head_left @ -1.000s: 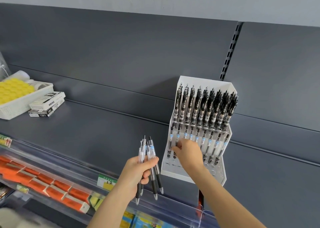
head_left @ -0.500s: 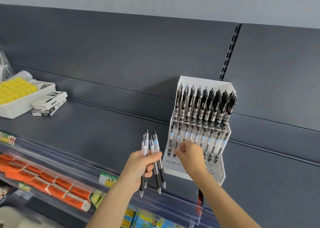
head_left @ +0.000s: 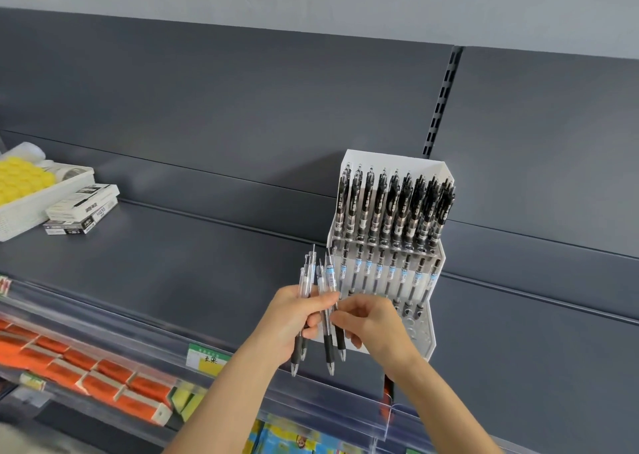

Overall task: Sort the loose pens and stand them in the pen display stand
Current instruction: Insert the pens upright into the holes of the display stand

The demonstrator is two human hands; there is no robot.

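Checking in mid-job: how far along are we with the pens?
Done: the pen display stand has its back tier packed with black pens, and its middle tier holds a row of pens. In hand: the left hand grips a bunch of loose pens, tips down, and the right hand pinches one of them. Left: that bunch, with empty holes showing in the front tier.
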